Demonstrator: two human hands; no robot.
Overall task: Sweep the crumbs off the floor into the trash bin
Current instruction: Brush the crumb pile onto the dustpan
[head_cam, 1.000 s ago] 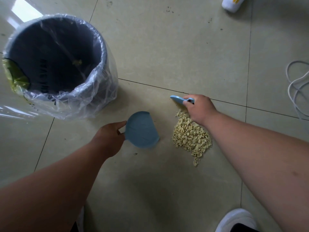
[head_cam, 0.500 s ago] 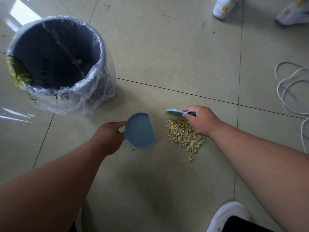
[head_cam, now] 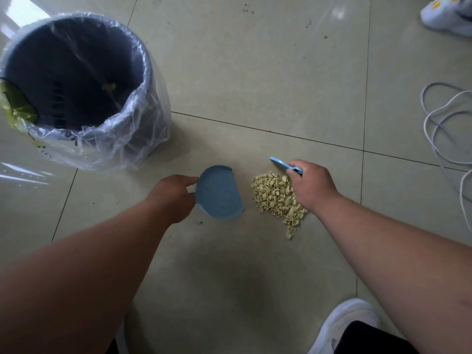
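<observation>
A pile of pale yellow crumbs (head_cam: 277, 199) lies on the beige tiled floor. My left hand (head_cam: 172, 195) grips the handle end of a small blue dustpan (head_cam: 218, 192) that rests flat on the floor, its straight edge facing the crumbs a short gap away. My right hand (head_cam: 310, 186) holds a small blue hand brush (head_cam: 282, 164) at the far right side of the pile, partly covering it. The dark trash bin (head_cam: 74, 72), lined with a clear plastic bag, stands at the upper left, beyond the dustpan.
White cables (head_cam: 444, 129) loop on the floor at the right edge. Another person's white shoe (head_cam: 444, 15) is at the top right corner. My own white shoe (head_cam: 350, 318) is at the bottom right. Loose bag plastic (head_cam: 23, 172) spreads left of the bin.
The brush and my right hand shifted slightly around the far side of the pile, and the crumbs look a little more gathered. The dustpan stays beside the pile. The camera view moved.
</observation>
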